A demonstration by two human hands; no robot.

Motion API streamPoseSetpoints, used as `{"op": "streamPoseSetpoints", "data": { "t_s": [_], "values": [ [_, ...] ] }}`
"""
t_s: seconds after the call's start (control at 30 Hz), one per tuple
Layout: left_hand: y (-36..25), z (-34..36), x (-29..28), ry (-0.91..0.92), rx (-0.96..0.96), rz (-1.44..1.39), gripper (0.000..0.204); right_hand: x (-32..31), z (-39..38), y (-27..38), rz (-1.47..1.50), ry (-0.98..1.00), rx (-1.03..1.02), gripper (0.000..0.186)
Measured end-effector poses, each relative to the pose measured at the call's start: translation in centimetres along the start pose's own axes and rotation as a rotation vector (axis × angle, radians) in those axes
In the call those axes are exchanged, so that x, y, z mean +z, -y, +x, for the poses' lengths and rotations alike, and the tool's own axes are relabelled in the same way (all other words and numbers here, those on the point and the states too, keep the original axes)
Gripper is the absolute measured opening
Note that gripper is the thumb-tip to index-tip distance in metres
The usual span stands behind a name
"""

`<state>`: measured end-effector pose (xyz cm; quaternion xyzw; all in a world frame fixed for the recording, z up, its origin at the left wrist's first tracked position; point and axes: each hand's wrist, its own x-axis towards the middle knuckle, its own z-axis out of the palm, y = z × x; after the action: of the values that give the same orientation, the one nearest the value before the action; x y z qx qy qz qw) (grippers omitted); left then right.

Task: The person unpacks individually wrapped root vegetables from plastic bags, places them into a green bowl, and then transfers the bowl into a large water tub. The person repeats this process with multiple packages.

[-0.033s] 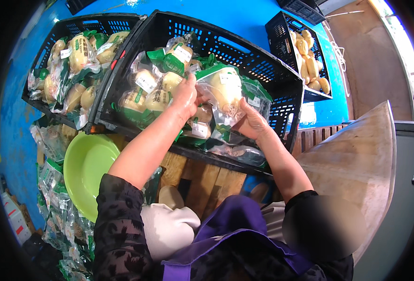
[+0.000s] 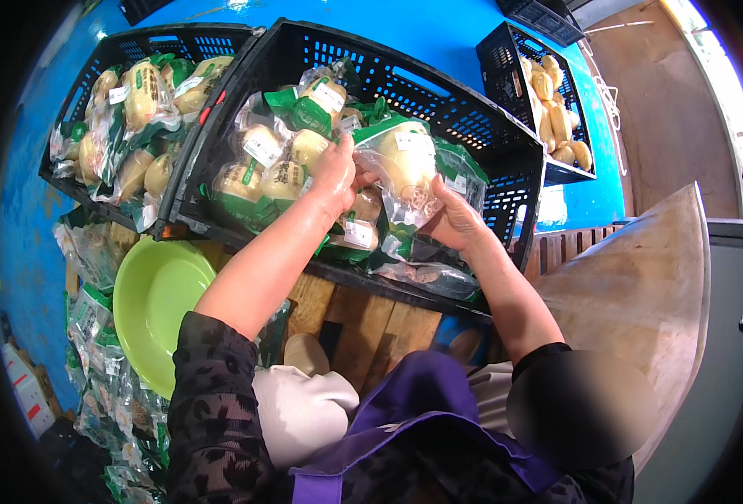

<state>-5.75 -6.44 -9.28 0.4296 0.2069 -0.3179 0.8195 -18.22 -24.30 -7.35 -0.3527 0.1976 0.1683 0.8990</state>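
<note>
In front of me, my left hand (image 2: 334, 174) and my right hand (image 2: 454, 220) grip a clear plastic bag of lotus root (image 2: 407, 160) by its two sides. The bag has a green top band, a white label and printed root slices near its lower end. It is held over a black crate (image 2: 426, 84) where similar bags (image 2: 262, 160) are piled, mostly to the left and beneath my hands. My left fingertips are partly hidden behind the bag's edge. The right thumb lies on the bag's front, with the other fingers underneath.
Left of this crate stands another black crate (image 2: 157, 38) full of packed lotus root. A green basin (image 2: 157, 311) sits nearer me, beside a heap of flat-looking bags (image 2: 111, 361). Loose lotus roots (image 2: 554, 109) fill a crate at the far right. A large brown curved sheet (image 2: 640, 277) rises at the right.
</note>
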Motion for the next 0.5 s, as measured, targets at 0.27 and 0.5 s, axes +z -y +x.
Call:
{"op": "streamPoseSetpoints", "data": {
  "t_s": [0.27, 0.5],
  "values": [
    [-0.1, -0.6, 0.1, 0.28, -0.144, 0.187, 0.028, 2.4, -1.5, 4.1, -0.412, -0.162, -0.04, 0.058],
    [-0.9, -0.2, -0.7, 0.119, -0.085, 0.435, 0.032, 5.9, -5.1, 11.6, -1.23, -0.332, -0.093, 0.069]
  ]
}}
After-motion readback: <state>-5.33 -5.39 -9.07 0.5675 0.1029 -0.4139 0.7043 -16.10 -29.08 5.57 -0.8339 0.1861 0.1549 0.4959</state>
